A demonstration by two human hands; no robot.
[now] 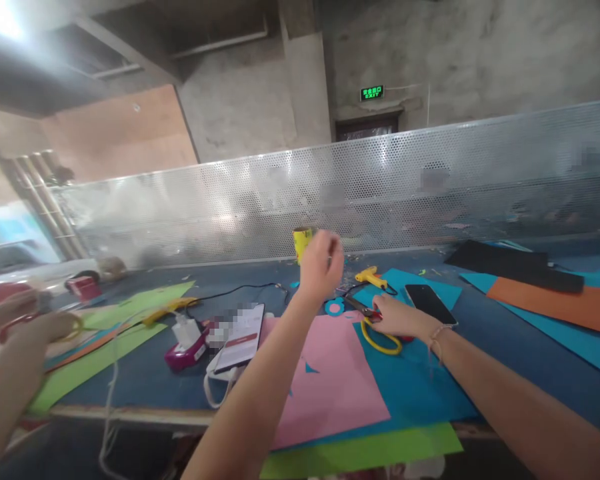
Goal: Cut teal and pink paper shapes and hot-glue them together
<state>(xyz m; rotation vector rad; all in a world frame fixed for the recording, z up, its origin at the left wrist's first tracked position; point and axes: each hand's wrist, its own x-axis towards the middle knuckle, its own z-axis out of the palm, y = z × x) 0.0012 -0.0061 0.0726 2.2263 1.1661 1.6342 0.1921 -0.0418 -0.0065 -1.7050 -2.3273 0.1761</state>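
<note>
My left hand (322, 263) is raised over the far part of the table, beside a yellow cylinder (301, 245) that it partly covers. Its fingers are curled together and slightly blurred; whatever they hold, if anything, is hidden. Lower down, my right hand (399, 316) has its fingers closed at the scissors (381, 341), which have yellow and red handles and lie over blue paper. A pink sheet (330, 380) with small blue scraps lies below my left forearm. Between my hands sits a round blue-and-pink paper cutout (335, 306).
A yellow glue gun (371, 277) and a black phone (430, 304) lie near my right hand. Another phone (241, 339) rests by a purple power block (186, 355) with cables. At left, another person's hands (40, 327) hold scissors. Black paper (505, 263) lies right; a perforated metal screen (260, 207) stands behind.
</note>
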